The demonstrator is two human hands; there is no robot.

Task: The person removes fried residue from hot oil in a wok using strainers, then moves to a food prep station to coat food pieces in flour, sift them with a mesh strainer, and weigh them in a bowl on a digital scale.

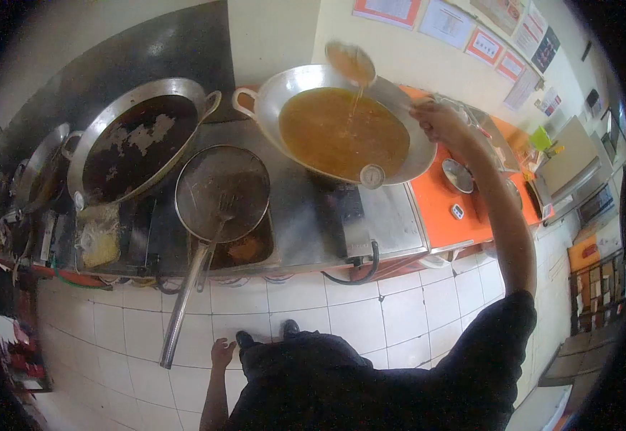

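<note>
My right hand [440,123] is closed on the handle of a ladle [350,63] held high over a large metal wok [419,159]. From the tilted ladle a thin stream runs down into the amber-brown liquid [345,133] in the wok. A round dial thermometer [372,176] sits at the wok's near rim. My left hand [222,353] hangs low by my side, empty, its fingers loosely apart. Closest to it is the long handle of a round mesh strainer [223,190], which rests over a rectangular metal pan [259,248].
Left of the strainer stands a second wok [137,185] of dark liquid with pale foam. A third pan [43,161] is farther left. The orange counter [435,194] at right bears a small timer [457,211] and a metal bowl [458,175]. White tiles [349,316] cover the floor.
</note>
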